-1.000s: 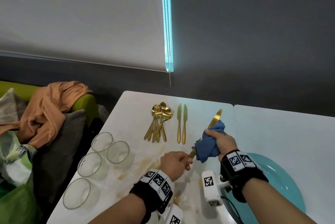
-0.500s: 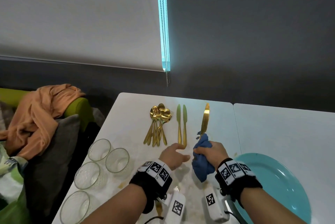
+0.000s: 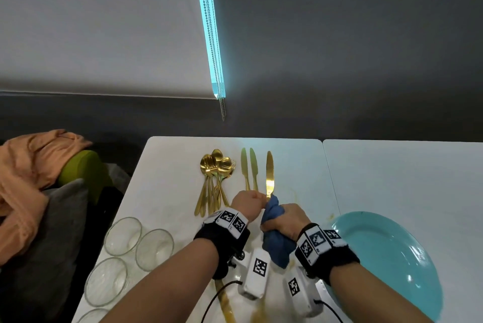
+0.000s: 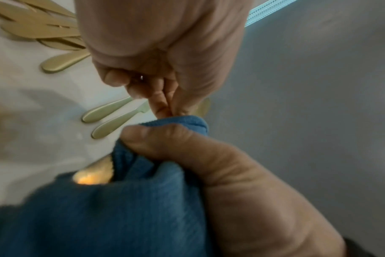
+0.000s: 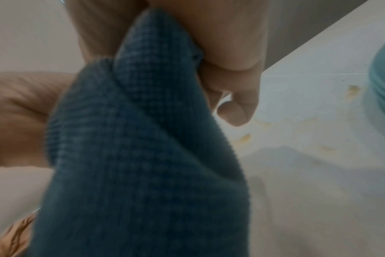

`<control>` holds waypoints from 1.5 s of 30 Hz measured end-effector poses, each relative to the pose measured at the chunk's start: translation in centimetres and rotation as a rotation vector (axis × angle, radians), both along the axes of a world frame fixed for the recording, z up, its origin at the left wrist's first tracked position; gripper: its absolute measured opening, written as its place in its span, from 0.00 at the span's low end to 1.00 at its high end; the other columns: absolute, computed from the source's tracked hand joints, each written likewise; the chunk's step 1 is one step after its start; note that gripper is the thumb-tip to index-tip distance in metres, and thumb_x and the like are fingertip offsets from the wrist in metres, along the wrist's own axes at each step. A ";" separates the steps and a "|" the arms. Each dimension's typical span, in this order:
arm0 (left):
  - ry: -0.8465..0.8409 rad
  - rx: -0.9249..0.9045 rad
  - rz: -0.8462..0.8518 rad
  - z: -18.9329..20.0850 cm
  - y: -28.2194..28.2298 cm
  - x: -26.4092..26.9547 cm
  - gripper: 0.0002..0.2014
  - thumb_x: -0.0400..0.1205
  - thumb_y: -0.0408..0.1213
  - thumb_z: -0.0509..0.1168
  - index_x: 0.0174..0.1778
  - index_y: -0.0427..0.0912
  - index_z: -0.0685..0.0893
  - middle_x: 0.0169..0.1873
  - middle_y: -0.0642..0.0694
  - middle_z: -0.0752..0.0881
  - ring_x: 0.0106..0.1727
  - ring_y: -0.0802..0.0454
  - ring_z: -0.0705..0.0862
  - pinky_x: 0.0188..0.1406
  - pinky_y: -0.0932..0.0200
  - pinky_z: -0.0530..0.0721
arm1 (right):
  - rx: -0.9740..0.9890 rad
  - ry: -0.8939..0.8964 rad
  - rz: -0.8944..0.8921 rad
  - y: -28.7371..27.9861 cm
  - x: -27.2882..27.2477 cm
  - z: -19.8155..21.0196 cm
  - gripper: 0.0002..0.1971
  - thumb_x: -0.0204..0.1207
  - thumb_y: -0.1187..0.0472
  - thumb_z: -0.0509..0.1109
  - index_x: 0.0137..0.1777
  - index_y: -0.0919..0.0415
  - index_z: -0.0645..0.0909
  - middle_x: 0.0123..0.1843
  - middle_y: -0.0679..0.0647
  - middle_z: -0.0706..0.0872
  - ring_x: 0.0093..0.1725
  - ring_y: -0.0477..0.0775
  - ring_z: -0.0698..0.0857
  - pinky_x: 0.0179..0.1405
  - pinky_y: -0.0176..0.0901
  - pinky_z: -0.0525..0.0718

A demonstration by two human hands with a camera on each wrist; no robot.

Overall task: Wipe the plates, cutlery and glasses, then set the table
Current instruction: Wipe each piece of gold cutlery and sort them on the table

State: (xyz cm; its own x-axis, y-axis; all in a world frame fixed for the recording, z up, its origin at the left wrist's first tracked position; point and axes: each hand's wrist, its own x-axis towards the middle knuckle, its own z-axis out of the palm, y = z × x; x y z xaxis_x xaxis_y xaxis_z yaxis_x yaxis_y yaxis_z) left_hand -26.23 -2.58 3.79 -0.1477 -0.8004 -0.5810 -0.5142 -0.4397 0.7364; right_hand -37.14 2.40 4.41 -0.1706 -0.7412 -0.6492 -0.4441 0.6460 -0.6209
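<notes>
Progress looks early: cutlery wiping is under way, nothing is laid out as a place setting yet. Right hand is fisted round a blue cloth, with the cloth wrapped over the handle of a gold knife; blade sticks out toward 12 o'clock. Left hand is curled tight just at 9 o'clock of the cloth, fingertips pinching at the knife where it leaves the cloth, as far as the left wrist view shows.

Two more gold knives lie flat side by side just left of the held one. Spoon-and-fork bundle is fanned at 10 o'clock of the hands. I can't tell which pieces are already wiped.

Glass bowls or tumblers are clustered at 8 o'clock along the table's left edge. Teal plate sits at 4 o'clock, near the right forearm; right wrist view hints at a stack.

My read: remaining cutlery, glasses, plates and the whole setting step are left.

Obstacles: yellowish smears on the white table near the hands and plate could re-soil wiped items. Wrist-camera cables trail near the table's front edge. Orange fabric lies on a green seat at 9 o'clock, well clear.
</notes>
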 end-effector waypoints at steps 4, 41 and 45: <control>-0.039 -0.019 0.019 -0.9 -1.9 -0.5 0.06 0.81 0.33 0.64 0.49 0.43 0.86 0.63 0.34 0.83 0.55 0.46 0.85 0.54 0.60 0.80 | 0.055 0.115 0.151 -0.3 -0.4 0.1 0.11 0.60 0.59 0.80 0.40 0.60 0.83 0.44 0.56 0.84 0.46 0.54 0.83 0.40 0.39 0.80; -0.647 0.198 0.152 -5.5 12.8 7.2 0.23 0.70 0.45 0.71 0.57 0.37 0.78 0.52 0.44 0.86 0.54 0.44 0.85 0.55 0.55 0.85 | 0.001 -0.041 -0.023 5.4 -4.2 -0.5 0.27 0.73 0.48 0.72 0.62 0.71 0.79 0.59 0.69 0.85 0.59 0.66 0.84 0.62 0.57 0.82; -0.745 0.215 0.118 -5.9 17.0 7.8 0.16 0.71 0.46 0.71 0.49 0.42 0.81 0.45 0.46 0.87 0.49 0.47 0.87 0.49 0.57 0.86 | -0.010 -0.028 0.045 6.2 -3.0 -0.6 0.28 0.71 0.49 0.73 0.61 0.72 0.80 0.59 0.68 0.85 0.58 0.65 0.84 0.60 0.53 0.83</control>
